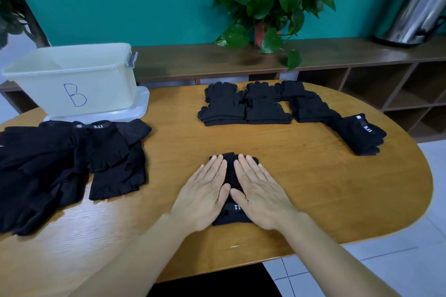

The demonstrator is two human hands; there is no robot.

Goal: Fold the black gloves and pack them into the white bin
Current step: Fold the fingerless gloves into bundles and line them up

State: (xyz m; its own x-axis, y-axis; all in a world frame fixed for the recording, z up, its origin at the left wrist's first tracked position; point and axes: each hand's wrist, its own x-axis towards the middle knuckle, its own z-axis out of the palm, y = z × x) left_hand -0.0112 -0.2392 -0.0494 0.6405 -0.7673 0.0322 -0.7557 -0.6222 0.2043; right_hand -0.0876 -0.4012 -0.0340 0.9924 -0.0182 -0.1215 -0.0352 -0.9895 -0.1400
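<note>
Glove (233, 171): 1 under 2 flat hands | folded stacks (246, 106): 4 | bin (72, 79): 1

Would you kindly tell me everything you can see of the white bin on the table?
The white bin is a translucent, cream-white plastic tub with a rolled rim and a grey clip handle on its right end. A large letter B is handwritten in blue on its front wall. It stands upright and open at the table's far left, resting on a clear plastic lid. No gloves show inside it. The loose pile of black gloves lies just in front, against the lid's edge.
</note>
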